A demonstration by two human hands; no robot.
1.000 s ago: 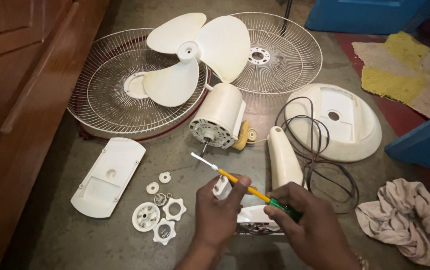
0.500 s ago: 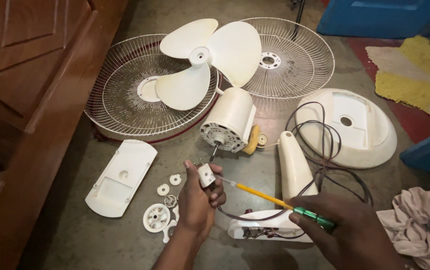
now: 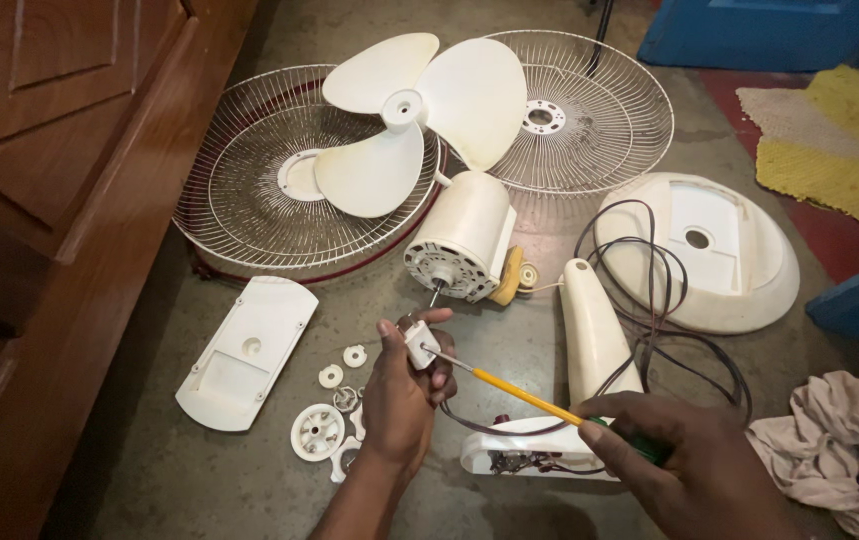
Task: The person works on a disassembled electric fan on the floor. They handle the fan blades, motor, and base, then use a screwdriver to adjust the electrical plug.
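**A:** so what's the left hand [image 3: 398,400] actually got there? Looks tiny.

**B:** A small white plastic part [image 3: 422,345], some little switch or connector block, pinched between thumb and fingertips, just above the knuckles. Right hand [image 3: 690,465] is wrapped around the green handle of a yellow-shafted screwdriver [image 3: 520,392], with its tip touching the part.

**A:** Fragile?

**B:** I'd guess so. Light, hard, smooth plastic, probably slippery and easy to crack. Best pinched by its flat sides, like now, so the tip can't lever it out.

**A:** And all the stuff around?

**B:** Motor housing [image 3: 462,235] just beyond the left hand's fingers, white washers and knobs [image 3: 330,412] beside its wrist, control housing with wires [image 3: 535,455] between both hands. Fan blade [image 3: 420,115] and grilles [image 3: 250,180] lie farther out.
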